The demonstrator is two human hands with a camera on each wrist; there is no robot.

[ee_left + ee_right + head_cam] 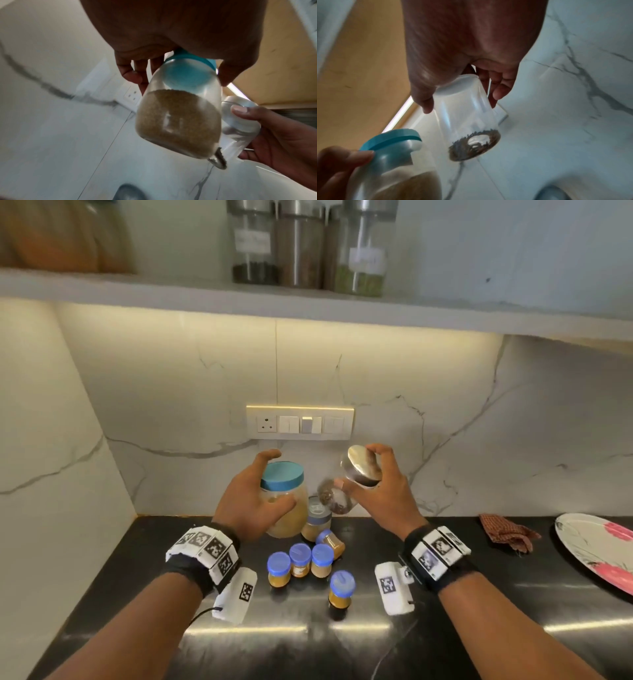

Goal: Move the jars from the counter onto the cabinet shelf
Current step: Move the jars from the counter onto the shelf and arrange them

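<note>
My left hand (255, 501) grips a clear jar with a teal lid (286, 498) half full of tan grains, lifted off the black counter (462, 604); the teal-lidded jar (178, 119) fills the left wrist view. My right hand (378, 484) holds a steel-lidded glass jar (346, 484), tilted, with dark spice at its bottom; the glass jar (471, 121) hangs below the palm. Several small blue-capped jars (301, 563) stand on the counter below, one lying on its side. A grey-lidded jar (317, 520) stands behind them. The cabinet shelf (308, 306) runs above.
Three tall labelled steel-lidded jars (308, 244) stand on the shelf, with room to their right. A switch panel (299, 423) sits on the marble wall. A red cloth (507, 532) and a flowered plate (599, 549) lie at the counter's right.
</note>
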